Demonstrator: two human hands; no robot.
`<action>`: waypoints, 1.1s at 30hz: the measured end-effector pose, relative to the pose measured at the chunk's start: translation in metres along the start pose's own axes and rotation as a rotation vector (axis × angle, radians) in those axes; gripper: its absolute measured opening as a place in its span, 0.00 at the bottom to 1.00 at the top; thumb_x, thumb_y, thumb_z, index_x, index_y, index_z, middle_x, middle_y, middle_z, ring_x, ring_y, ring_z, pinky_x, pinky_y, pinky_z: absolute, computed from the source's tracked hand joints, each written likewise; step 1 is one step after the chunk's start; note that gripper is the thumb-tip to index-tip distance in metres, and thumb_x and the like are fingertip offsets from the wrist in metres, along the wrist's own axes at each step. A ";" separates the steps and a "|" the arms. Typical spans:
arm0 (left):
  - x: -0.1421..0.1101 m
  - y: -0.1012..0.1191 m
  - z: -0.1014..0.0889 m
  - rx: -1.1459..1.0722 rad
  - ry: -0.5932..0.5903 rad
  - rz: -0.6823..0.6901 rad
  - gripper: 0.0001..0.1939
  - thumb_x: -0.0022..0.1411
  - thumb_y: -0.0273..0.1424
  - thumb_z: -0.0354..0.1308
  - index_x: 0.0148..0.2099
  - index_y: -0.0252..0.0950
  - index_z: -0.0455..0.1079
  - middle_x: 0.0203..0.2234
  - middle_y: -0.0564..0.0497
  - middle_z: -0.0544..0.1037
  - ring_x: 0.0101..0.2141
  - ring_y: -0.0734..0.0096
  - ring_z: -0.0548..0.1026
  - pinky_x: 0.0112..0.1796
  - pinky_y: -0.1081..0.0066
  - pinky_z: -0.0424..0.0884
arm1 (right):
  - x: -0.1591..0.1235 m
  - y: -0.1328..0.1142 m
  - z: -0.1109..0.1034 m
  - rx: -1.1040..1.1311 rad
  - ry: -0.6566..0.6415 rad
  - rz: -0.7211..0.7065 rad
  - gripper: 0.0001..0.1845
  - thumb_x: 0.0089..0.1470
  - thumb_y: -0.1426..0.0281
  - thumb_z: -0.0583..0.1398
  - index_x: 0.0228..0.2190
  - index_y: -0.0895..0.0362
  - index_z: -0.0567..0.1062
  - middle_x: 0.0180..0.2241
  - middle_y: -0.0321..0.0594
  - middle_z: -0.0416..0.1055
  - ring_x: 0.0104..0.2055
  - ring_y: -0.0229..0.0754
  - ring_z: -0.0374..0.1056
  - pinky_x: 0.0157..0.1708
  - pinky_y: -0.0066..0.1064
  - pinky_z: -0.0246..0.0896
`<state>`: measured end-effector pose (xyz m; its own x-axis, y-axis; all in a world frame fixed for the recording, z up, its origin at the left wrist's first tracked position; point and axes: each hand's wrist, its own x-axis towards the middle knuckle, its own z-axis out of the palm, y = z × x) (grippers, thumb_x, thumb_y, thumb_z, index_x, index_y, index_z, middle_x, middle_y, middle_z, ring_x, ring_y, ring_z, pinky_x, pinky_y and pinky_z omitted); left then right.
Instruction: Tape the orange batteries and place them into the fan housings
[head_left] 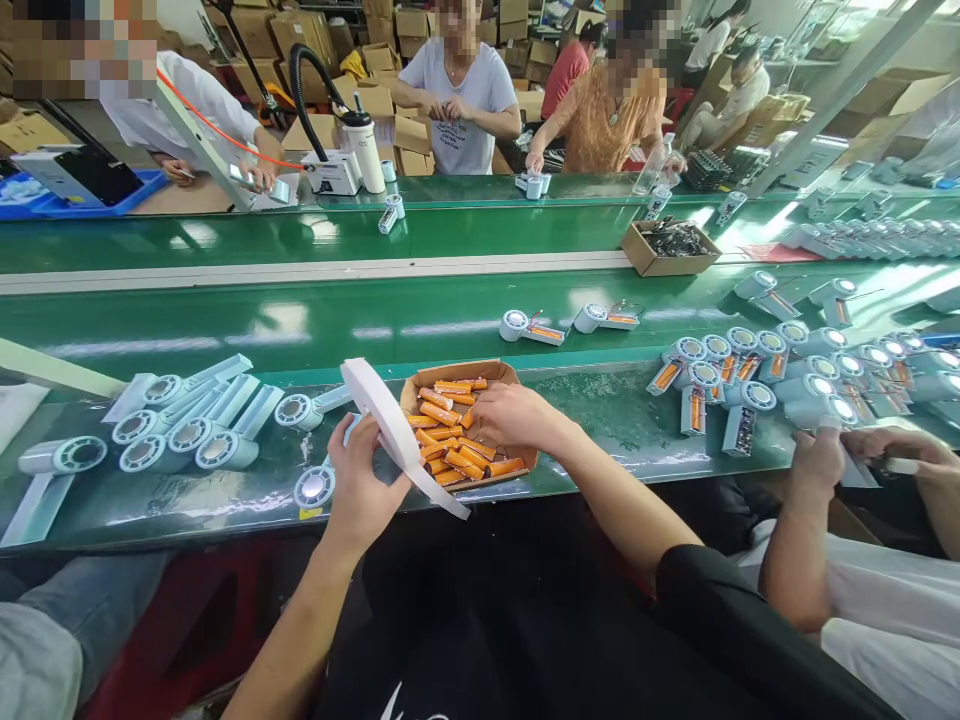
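Observation:
My left hand [366, 480] is closed around a roll of white tape [382, 415], whose loose end hangs down to the right. Directly in front of me stands a cardboard box [517, 375] holding several orange battery cells [442, 435]. Over the right side of that box is my right hand [517, 415], its fingers bent down among the cells. Whether it grips a cell is hidden from view. Close behind my left hand lie light-blue fan housings [313, 487], one partly covered by the hand.
More housings [199, 435] are grouped on the left; many with orange cells [701, 375] crowd the right. Two wired units [532, 327] lie on the green conveyor belt [300, 320]. A box of dark parts [671, 245] sits beyond. A co-worker's hands [821, 460] work at right; others sit opposite.

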<state>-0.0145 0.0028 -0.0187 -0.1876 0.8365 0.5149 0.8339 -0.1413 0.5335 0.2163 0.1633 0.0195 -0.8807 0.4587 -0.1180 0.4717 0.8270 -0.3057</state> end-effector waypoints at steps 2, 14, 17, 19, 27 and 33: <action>-0.005 0.004 0.007 0.037 -0.021 0.056 0.32 0.61 0.31 0.69 0.64 0.43 0.63 0.58 0.41 0.73 0.68 0.41 0.60 0.64 0.39 0.69 | 0.010 0.008 0.006 -0.163 0.016 0.062 0.18 0.67 0.74 0.58 0.55 0.54 0.81 0.53 0.52 0.77 0.58 0.54 0.69 0.53 0.39 0.67; -0.008 0.007 0.002 0.213 -0.133 0.222 0.38 0.58 0.20 0.64 0.69 0.42 0.62 0.58 0.40 0.76 0.66 0.37 0.62 0.61 0.38 0.71 | 0.014 0.030 0.029 -0.153 0.054 0.019 0.19 0.64 0.68 0.66 0.56 0.56 0.78 0.55 0.50 0.78 0.57 0.54 0.71 0.58 0.43 0.66; -0.006 0.006 0.004 0.235 -0.134 0.234 0.39 0.58 0.20 0.63 0.69 0.42 0.61 0.58 0.40 0.76 0.65 0.36 0.63 0.60 0.37 0.71 | 0.014 0.024 0.030 -0.147 -0.008 -0.009 0.25 0.62 0.75 0.66 0.60 0.55 0.76 0.56 0.48 0.78 0.60 0.53 0.72 0.59 0.40 0.66; -0.006 0.007 0.004 0.253 -0.134 0.242 0.39 0.58 0.19 0.63 0.70 0.43 0.61 0.58 0.40 0.76 0.65 0.36 0.63 0.61 0.37 0.70 | 0.007 0.023 0.022 -0.137 0.000 0.028 0.24 0.62 0.81 0.62 0.57 0.57 0.78 0.56 0.49 0.79 0.61 0.50 0.72 0.60 0.37 0.66; -0.010 0.012 -0.002 0.283 -0.131 0.264 0.38 0.58 0.17 0.60 0.70 0.41 0.66 0.59 0.40 0.78 0.68 0.38 0.61 0.63 0.39 0.68 | -0.046 0.032 -0.030 0.550 0.310 0.239 0.19 0.65 0.66 0.60 0.53 0.56 0.82 0.50 0.45 0.83 0.48 0.50 0.78 0.49 0.37 0.73; -0.008 0.018 0.001 0.333 -0.186 0.330 0.35 0.60 0.16 0.54 0.67 0.41 0.73 0.59 0.43 0.79 0.70 0.42 0.60 0.67 0.40 0.62 | -0.049 -0.002 -0.015 0.869 0.422 0.249 0.22 0.62 0.60 0.61 0.52 0.55 0.84 0.41 0.38 0.83 0.41 0.45 0.75 0.43 0.34 0.71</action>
<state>0.0028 -0.0055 -0.0139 0.1846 0.8602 0.4754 0.9593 -0.2629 0.1033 0.2592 0.1439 0.0403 -0.5940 0.8042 0.0216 0.2974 0.2445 -0.9229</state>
